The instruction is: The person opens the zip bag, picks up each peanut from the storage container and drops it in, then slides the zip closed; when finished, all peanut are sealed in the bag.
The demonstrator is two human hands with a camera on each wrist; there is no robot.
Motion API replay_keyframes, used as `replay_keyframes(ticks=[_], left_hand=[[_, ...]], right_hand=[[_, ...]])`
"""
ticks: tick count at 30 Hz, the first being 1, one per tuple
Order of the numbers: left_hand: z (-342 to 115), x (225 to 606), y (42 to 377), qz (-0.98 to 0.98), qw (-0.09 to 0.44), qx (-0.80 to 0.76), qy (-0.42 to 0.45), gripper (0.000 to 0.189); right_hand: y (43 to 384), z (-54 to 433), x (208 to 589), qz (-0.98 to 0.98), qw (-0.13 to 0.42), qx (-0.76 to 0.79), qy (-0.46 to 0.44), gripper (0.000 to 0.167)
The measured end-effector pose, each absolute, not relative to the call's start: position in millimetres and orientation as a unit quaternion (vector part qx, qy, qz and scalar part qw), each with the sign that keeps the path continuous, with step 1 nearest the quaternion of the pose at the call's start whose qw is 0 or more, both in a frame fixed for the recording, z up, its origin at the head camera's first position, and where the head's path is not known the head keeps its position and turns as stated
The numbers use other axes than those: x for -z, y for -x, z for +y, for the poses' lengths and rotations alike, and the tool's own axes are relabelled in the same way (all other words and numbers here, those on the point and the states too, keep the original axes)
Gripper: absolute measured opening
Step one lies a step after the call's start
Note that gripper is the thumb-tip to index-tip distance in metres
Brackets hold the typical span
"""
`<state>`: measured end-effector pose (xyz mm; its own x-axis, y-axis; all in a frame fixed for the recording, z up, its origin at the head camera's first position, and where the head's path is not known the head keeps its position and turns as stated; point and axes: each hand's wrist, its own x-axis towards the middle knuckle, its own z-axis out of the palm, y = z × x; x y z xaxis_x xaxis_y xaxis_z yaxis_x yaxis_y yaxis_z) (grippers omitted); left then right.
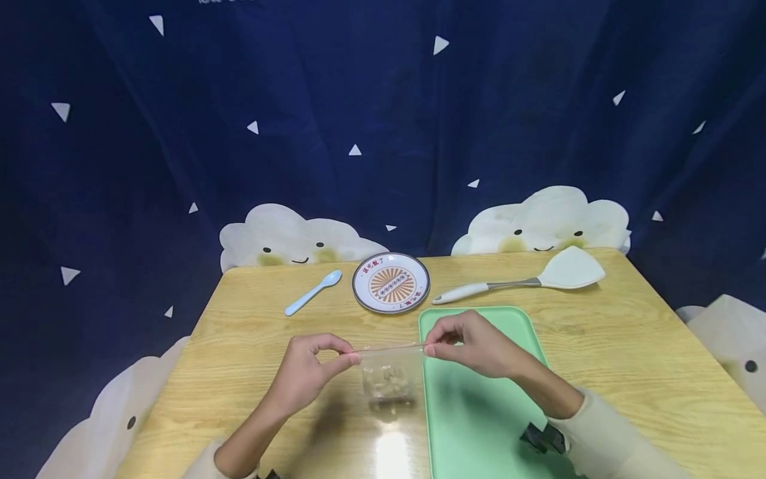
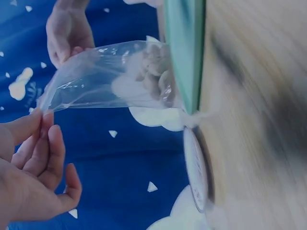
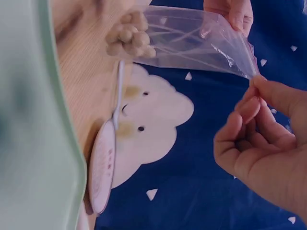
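Observation:
A clear zip bag (image 1: 391,372) hangs between the two hands, its top edge stretched level. Several small beige lumps (image 3: 129,36) lie in its bottom; their kind cannot be told. At the bag's left top corner, the left hand (image 1: 308,369) pinches the edge between thumb and forefinger. The right hand (image 1: 473,342) pinches the opposite corner in the same way, above the green tray (image 1: 479,412). In the left wrist view the bag (image 2: 110,76) slopes away from the left hand (image 2: 38,167), with the lumps (image 2: 156,72) gathered at its far end.
Behind the hands, a round patterned plate (image 1: 391,283) stands on the wooden table (image 1: 251,339). Left of it lies a light blue spoon (image 1: 313,293). A white spatula (image 1: 568,269) with a pale handle lies to the right. A dark blue curtain (image 1: 383,100) hangs behind the table.

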<state>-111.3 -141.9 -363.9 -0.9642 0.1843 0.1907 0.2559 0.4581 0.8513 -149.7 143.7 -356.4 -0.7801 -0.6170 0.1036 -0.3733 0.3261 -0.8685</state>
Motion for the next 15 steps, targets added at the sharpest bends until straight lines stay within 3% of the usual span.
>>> replay_keyframes(ticks=[4, 8, 15], left_hand=[[-144.3, 362.9, 105.9, -0.856, -0.009, 0.501, 0.126, 0.01], [-145.0, 378.3, 121.5, -0.858, -0.039, 0.502, 0.1, 0.007], [-141.7, 411.0, 160.1, -0.886, 0.004, 0.458, 0.076, 0.009]], right_hand=[[146.2, 143.1, 358.1, 0.797, 0.153, 0.485, 0.327, 0.012], [160.4, 133.7, 373.8, 0.823, 0.154, 0.45, 0.31, 0.009], [196.2, 115.4, 399.2, 0.875, 0.135, 0.392, 0.252, 0.011]])
